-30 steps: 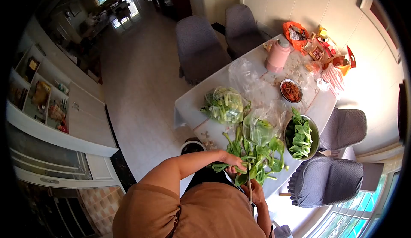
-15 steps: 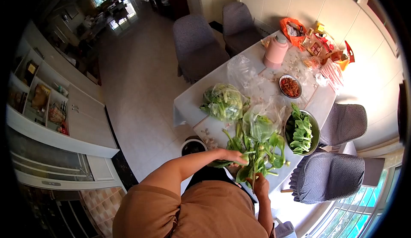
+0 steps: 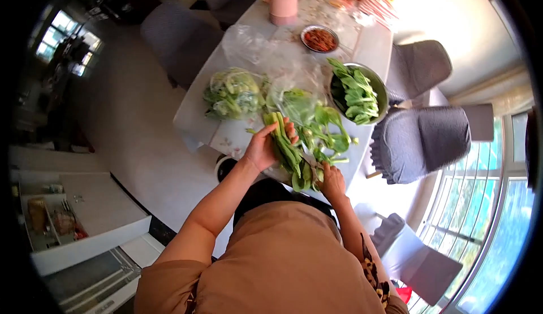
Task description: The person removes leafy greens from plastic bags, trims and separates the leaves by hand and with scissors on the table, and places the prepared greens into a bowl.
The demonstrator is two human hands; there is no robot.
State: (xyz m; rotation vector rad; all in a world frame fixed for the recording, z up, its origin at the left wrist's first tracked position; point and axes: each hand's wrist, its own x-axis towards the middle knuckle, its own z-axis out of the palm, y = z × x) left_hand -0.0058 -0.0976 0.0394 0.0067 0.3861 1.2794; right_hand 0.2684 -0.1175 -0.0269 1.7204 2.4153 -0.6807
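Your left hand point(image 3: 263, 149): fingers curled round long green leafy stalks point(image 3: 287, 149), over near edge of white-covered bench point(image 3: 191, 110) | your right hand point(image 3: 334, 182): closed on narrow grey blade-like tool point(image 3: 309, 159), type unclear, against stalks | round metal bowl point(image 3: 378, 82): on bench, holding dark-green leaves point(image 3: 358, 94).

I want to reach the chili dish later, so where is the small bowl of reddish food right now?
In the head view, the bowl sits toward the table's far side, just right of the pink flask and beyond the basin of greens.
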